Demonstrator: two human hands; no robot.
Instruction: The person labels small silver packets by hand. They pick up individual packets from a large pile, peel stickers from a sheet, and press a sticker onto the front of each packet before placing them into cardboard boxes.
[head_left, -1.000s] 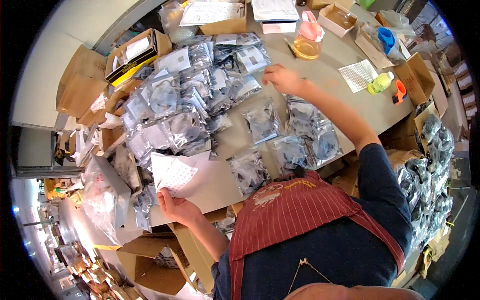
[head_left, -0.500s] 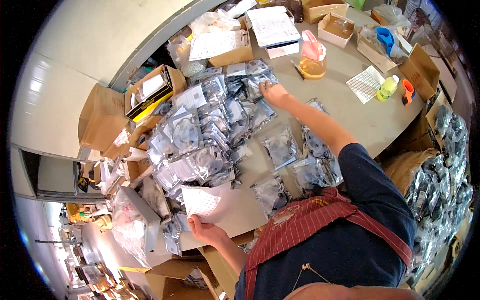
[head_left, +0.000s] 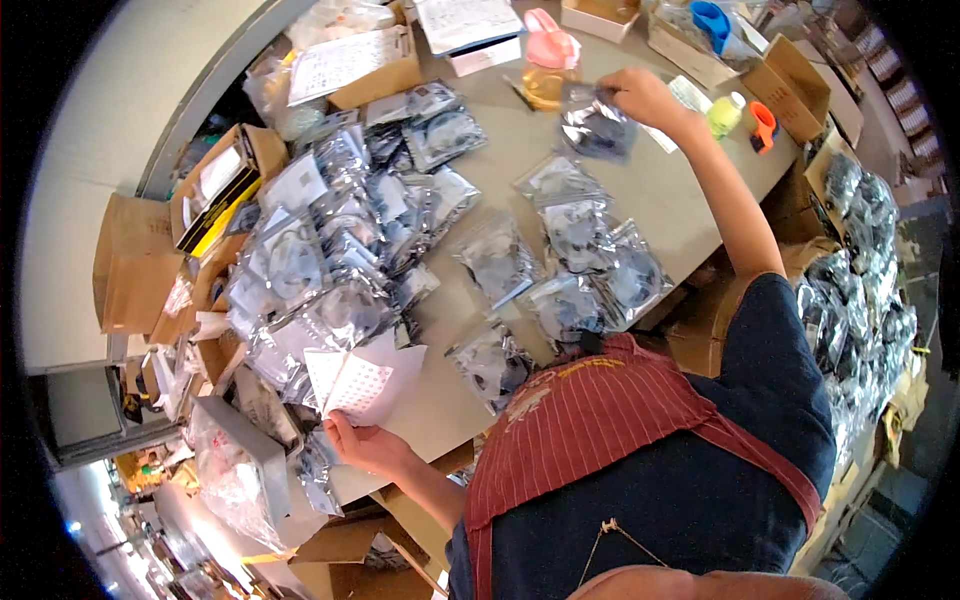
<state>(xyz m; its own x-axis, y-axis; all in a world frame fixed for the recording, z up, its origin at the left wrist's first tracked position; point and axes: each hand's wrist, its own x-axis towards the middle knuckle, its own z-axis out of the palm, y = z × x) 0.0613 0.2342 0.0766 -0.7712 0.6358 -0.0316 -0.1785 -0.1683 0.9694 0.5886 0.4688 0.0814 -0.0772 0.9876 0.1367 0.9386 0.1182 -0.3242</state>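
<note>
Right hand (head_left: 640, 96): half a second ago at the bag pile's (head_left: 345, 235) far end; now right of the jug (head_left: 550, 60), fingers pinched on a bag (head_left: 597, 130).
Bag: just right of the jug, clear, dark contents.
Left hand (head_left: 368, 448): left of and nearer than the jug, still gripping a white sheet's (head_left: 350, 385) edge.
Jug: amber liquid inside.
Black-yellow box (head_left: 222, 208): left of the jug, white paper inside.

Right hand (head_left: 645, 97) outstretched, left fingers (head_left: 341, 432) pinched
</note>
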